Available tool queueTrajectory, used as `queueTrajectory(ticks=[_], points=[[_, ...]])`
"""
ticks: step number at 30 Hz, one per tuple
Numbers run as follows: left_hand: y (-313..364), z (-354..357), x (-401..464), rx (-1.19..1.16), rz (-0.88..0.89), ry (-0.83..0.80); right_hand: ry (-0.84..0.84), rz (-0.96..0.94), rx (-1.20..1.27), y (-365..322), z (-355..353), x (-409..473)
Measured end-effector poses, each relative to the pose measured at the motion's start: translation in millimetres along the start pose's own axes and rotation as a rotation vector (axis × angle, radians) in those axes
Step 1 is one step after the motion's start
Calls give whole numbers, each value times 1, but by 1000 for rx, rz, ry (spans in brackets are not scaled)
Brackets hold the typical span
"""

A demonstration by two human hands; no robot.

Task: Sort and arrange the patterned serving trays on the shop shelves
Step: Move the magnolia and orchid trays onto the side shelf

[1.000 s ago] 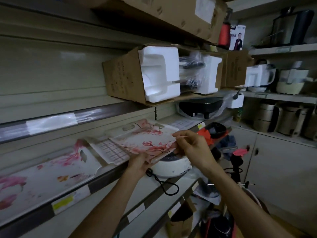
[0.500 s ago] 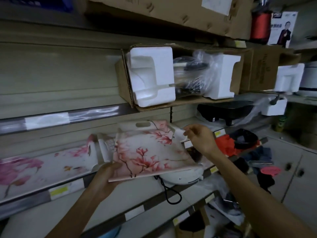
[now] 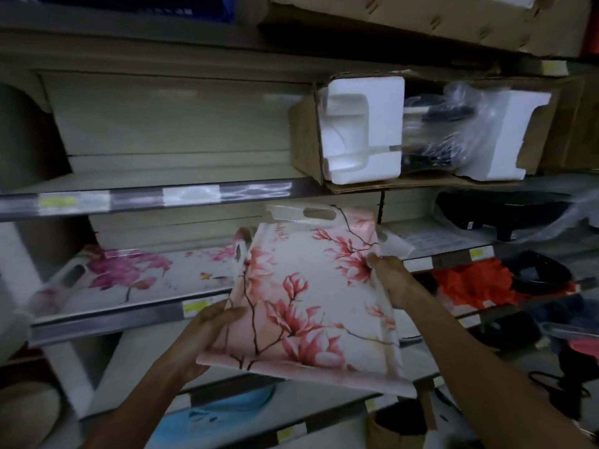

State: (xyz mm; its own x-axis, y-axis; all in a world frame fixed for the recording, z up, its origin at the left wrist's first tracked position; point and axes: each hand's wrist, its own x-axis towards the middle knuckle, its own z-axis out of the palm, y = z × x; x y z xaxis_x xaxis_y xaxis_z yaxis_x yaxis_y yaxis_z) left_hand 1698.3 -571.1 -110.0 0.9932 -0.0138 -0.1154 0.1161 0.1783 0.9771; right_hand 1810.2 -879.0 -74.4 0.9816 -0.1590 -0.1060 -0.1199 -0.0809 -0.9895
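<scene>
Before the shelf (image 3: 107, 322), both hands grip a pink-blossom tray (image 3: 311, 306). Left hand (image 3: 210, 332) holds its left edge, right hand (image 3: 389, 277) its right.

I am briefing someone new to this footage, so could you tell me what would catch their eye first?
First, the pink-blossom tray in the centre, tilted and held out from the shelves, with the left hand at its near-left edge and the right hand on its right edge. To its left a second floral tray lies flat on the shelf. Above right, white foam packing sits in an open cardboard box.
</scene>
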Motion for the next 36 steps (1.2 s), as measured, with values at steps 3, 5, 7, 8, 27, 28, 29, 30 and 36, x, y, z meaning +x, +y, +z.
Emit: queueTrajectory(ticks=[3,5,7,8,27,28,29,30,36], points=[[-3,-21,-26,57,-23,17,84,-22,9,8,23,-12],[-4,-36,-44,115,-34,22,98,-44,31,14,41,-24],[-4,-51,-64,165,-39,47,108,-45,26,21,60,-35],[-4,-56,-72,184,-28,72,104,-40,24,24,69,-41],[-12,-228,-244,101,-54,594,-186,-151,36,30,297,-202],[-18,-250,-251,107,-43,576,-213,-152,38,31,311,-212],[-36,-282,-250,107,-25,610,-236,-149,39,31,325,-224],[-56,-319,-251,87,-6,625,-257,-148,42,31,339,-235],[-5,-311,-349,120,41,706,-404,-162,27,37,424,-290]])
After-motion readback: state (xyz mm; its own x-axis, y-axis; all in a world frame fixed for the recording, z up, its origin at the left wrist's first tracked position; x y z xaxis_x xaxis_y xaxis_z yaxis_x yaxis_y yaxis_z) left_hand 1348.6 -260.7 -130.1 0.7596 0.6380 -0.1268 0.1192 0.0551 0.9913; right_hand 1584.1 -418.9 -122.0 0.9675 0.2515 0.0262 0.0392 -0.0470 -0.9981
